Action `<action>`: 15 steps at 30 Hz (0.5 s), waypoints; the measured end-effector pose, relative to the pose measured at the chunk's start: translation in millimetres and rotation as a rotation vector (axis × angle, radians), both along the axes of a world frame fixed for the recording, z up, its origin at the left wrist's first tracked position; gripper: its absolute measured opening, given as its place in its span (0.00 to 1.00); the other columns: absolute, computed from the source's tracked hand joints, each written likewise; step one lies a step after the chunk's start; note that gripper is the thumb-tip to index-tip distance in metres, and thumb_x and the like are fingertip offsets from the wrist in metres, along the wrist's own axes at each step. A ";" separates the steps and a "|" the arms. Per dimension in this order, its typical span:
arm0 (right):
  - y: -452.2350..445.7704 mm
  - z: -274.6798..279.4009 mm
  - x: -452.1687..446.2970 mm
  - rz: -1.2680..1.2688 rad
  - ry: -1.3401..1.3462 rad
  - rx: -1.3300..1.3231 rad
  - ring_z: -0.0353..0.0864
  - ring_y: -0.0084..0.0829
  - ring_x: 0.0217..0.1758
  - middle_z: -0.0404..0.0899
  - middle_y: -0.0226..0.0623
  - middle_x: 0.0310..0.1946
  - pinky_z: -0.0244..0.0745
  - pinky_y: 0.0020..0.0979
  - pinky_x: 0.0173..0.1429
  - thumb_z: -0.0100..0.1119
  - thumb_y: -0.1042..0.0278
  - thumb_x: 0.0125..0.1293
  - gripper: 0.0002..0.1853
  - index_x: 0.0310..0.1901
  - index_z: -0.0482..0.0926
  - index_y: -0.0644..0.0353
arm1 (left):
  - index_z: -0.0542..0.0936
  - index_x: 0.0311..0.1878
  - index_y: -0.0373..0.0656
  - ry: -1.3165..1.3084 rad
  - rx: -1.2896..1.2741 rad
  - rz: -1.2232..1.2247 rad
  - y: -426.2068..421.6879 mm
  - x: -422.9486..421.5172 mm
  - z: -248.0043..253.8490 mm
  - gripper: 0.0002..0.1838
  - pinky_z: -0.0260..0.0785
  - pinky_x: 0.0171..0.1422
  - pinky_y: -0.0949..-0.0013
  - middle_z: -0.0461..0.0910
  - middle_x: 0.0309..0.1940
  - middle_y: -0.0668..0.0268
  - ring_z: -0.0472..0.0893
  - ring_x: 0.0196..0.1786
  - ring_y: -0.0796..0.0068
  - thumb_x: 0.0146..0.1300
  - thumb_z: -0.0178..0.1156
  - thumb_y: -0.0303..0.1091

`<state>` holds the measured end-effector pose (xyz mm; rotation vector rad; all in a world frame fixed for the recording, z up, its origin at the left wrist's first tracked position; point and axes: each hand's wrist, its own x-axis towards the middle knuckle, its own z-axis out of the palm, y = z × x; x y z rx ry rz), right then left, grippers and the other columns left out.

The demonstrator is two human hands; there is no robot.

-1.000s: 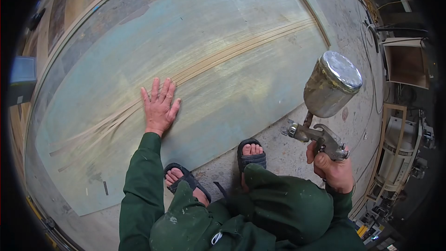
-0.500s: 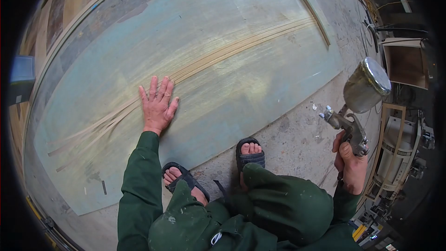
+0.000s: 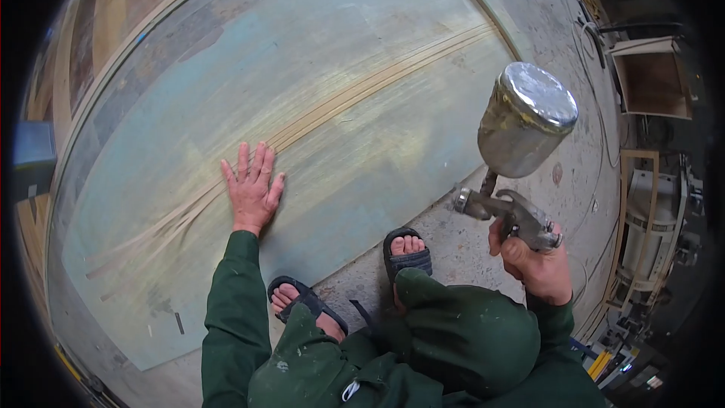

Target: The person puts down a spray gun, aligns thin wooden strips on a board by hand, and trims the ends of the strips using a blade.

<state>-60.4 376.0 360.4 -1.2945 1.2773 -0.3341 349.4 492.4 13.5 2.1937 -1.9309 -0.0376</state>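
Fingers (image 3: 266, 168) of the left hand (image 3: 253, 200) fanned apart, palm down, laid across thin wood strips (image 3: 362, 89) at 9 o'clock from centre. Right hand (image 3: 538, 268) has its fingers clamped around the handle of a spray gun (image 3: 521, 221), between 3 and 4 o'clock (can't tell if the trigger is pulled). Nozzle faces between 9 and 10 o'clock; metal cup (image 3: 510, 136) on top, stained yellowish, tilted, shiny lid (image 3: 540, 94) toward 1 o'clock. From the left hand, strips run close side by side toward 2 o'clock, far ends near a batten (image 3: 483, 10); toward 8 o'clock they splay loosely. Strips lie on a pale blue-green sheet (image 3: 355, 196) with yellowish streaks. Small dark piece (image 3: 179, 323) at 8 o'clock, on the sheet. Black sandals (image 3: 410, 262) at 5 and 7 o'clock along the sheet's near edge; knees (image 3: 468, 325) in dark green cloth at 5 and 7 too, lower. Edges: wooden box (image 3: 655, 83) between 2 and 3 o'clock, metal cylinder (image 3: 649, 208) at 3, blue container (image 3: 34, 142) at 9.
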 end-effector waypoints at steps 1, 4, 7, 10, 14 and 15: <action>-2.8 1.6 -1.6 -0.037 0.027 -0.019 0.66 0.13 0.20 0.84 0.33 0.35 0.57 0.21 0.22 0.79 0.47 0.71 0.39 0.75 0.77 0.60 | 0.69 0.87 0.56 0.002 0.003 0.007 -0.4 -0.2 -0.3 0.36 0.31 0.92 0.29 0.61 0.90 0.73 0.50 0.94 0.59 0.78 0.60 0.52; -10.1 4.4 -7.4 -0.156 0.040 -0.055 0.66 0.13 0.19 0.84 0.32 0.34 0.57 0.21 0.22 0.79 0.46 0.71 0.36 0.70 0.80 0.62 | 0.68 0.87 0.56 -0.006 0.011 0.009 -0.6 -0.7 1.0 0.37 0.30 0.92 0.29 0.61 0.90 0.73 0.50 0.94 0.58 0.78 0.61 0.52; -19.6 0.7 -21.7 -0.225 0.098 -0.174 0.64 0.13 0.17 0.83 0.30 0.33 0.54 0.21 0.21 0.76 0.48 0.74 0.24 0.56 0.83 0.61 | 0.68 0.87 0.57 -0.001 0.007 0.009 -0.3 -0.3 -1.6 0.37 0.30 0.93 0.30 0.61 0.90 0.73 0.50 0.94 0.58 0.78 0.61 0.52; -27.2 1.6 -29.6 -0.287 0.175 -0.258 0.63 0.12 0.17 0.83 0.29 0.33 0.53 0.22 0.21 0.74 0.48 0.76 0.23 0.54 0.83 0.62 | 0.68 0.87 0.57 -0.011 0.027 0.007 -0.2 -0.3 -1.1 0.37 0.29 0.93 0.30 0.61 0.90 0.72 0.50 0.94 0.59 0.78 0.60 0.52; -40.4 0.9 -47.9 -0.350 0.221 -0.324 0.61 0.11 0.17 0.83 0.27 0.34 0.51 0.22 0.21 0.72 0.48 0.78 0.22 0.55 0.84 0.62 | 0.67 0.88 0.56 -0.006 0.028 0.001 0.0 0.4 -0.3 0.37 0.29 0.93 0.31 0.61 0.90 0.72 0.49 0.94 0.59 0.79 0.60 0.52; -44.4 -0.9 -56.5 -0.344 0.218 -0.341 0.61 0.11 0.17 0.83 0.27 0.35 0.52 0.22 0.21 0.72 0.47 0.78 0.23 0.56 0.84 0.62 | 0.67 0.88 0.56 -0.015 0.030 0.000 0.2 0.6 -0.2 0.37 0.29 0.93 0.31 0.61 0.90 0.72 0.49 0.94 0.59 0.79 0.60 0.52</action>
